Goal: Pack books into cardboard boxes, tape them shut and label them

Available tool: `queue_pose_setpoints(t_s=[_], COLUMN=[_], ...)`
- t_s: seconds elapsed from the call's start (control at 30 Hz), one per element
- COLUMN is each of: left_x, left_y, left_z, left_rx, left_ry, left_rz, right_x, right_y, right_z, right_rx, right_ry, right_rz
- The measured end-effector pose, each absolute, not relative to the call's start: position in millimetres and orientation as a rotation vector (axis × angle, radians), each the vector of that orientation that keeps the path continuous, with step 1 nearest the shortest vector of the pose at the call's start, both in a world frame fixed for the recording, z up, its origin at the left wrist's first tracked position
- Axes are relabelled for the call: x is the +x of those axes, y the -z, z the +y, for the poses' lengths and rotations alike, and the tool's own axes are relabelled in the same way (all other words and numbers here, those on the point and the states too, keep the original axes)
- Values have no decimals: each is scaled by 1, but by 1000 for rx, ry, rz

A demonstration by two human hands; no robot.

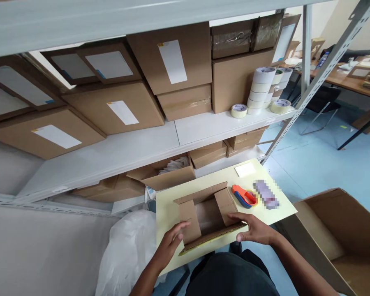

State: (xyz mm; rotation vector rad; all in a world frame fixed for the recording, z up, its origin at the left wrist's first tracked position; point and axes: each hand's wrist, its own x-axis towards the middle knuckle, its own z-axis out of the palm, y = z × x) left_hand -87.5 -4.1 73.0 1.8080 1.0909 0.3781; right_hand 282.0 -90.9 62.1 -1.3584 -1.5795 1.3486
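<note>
A small cardboard box (208,216) lies in front of me on a pale yellow tabletop (169,205). Its left and right short flaps lean inward, and the long flaps at back and front stand up. Between the flaps the bare inside shows. My left hand (172,242) is at the box's left end, fingers stretched over the left flap. At the front right corner is my right hand (256,228), its thumb and fingers apart around the end of the front flap. Whether either hand touches the cardboard I cannot tell. Right behind the box rests an orange and blue tape dispenser (245,196).
A blurred-out flat item (267,194) and a white card (245,169) lie on the tabletop. A large open carton (314,234) stands at right, a white plastic bag (126,250) at left. Ahead, a metal shelf (135,146) holds cartons and stacked tape rolls (260,90).
</note>
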Motion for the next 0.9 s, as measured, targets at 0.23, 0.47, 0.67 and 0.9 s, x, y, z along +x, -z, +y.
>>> queue_pose_setpoints(t_s=[0.23,0.47,0.67,0.9], left_x=[-84,-54,-40,-42], left_y=[-49,-27,-39,-23], left_z=[-11,8,32,11], left_rx=[1837,1799,1625,1923], left_ry=[-407,-975,-1050,-857], left_rz=[1276,1675,1531,1583], right_x=[252,235,240,245], right_y=[-31,8,7,2], right_z=[-79,-74,-77,-75], right_rx=[-1682,-1799,-1785,-1820], right_ry=[-709,-564,-567,-568], right_rz=[-1336,-1335,-1364,-1355])
